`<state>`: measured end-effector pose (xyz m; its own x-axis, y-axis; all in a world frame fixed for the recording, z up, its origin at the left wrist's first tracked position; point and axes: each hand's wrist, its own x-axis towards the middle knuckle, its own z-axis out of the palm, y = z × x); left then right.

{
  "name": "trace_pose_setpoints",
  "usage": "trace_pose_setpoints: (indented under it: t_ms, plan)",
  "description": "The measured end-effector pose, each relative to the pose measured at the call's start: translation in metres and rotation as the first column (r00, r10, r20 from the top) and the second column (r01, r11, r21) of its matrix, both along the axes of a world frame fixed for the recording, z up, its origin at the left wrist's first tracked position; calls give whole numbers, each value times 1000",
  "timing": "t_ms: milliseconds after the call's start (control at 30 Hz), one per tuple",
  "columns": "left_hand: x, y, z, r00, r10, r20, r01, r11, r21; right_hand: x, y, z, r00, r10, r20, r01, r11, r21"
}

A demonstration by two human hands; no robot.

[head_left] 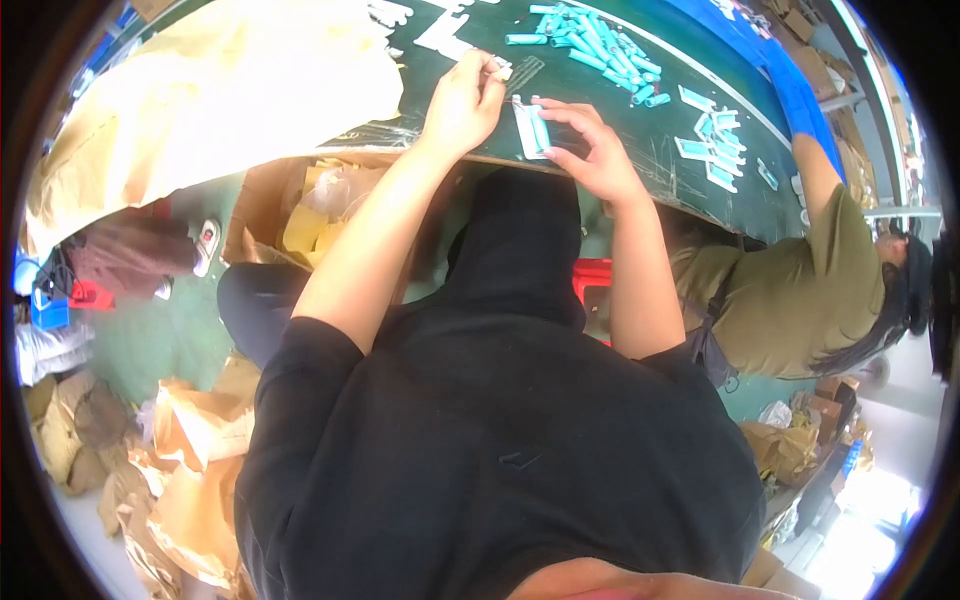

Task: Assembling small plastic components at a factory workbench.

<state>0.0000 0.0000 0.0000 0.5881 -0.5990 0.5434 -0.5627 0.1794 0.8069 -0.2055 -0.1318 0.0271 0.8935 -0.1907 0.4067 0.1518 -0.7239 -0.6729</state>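
Observation:
My right hand [598, 160] grips a small white plastic holder [524, 130] at the table's near edge, thumb and fingers at its right side. A teal cylinder [540, 130], like a battery cell, lies in that holder. Just to the left, my left hand [465, 108] is raised with thumb and fingertips pinched together. Something small and pale shows at those fingertips, too small to name. Beyond the left hand lie white plastic pieces [440, 38]. A loose heap of teal cylinders [605, 50] spreads over the table farther back.
On the dark green table [640, 140], several white holders with teal cylinders [712, 140] lie at the right. Brown paper [220, 90] covers the left. A cardboard box [262, 205] stands below the edge. A co-worker in an olive shirt [800, 290] sits at the right.

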Motion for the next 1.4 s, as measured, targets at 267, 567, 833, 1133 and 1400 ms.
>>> trace_pose_setpoints:
  t_ms: [267,567,833,1133,1400]
  plan:
    - [5,-1,-10,998,-19,-59,18,1000,-23,2,3,-5,996,-39,-76,38,999,-13]
    - [10,-10,-27,997,-16,-79,7,994,-108,-4,1,-10,1000,-27,1,27,980,-199]
    - [7,0,-14,981,-100,-166,85,992,-94,-10,-23,-21,897,-343,280,405,891,-207]
    - [12,-3,-20,891,-311,-332,290,950,-113,-53,-157,10,62,-920,388,947,-69,-314]
    - [6,22,-13,818,-370,-440,298,927,-226,-21,-171,-23,472,-878,82,856,433,-283]
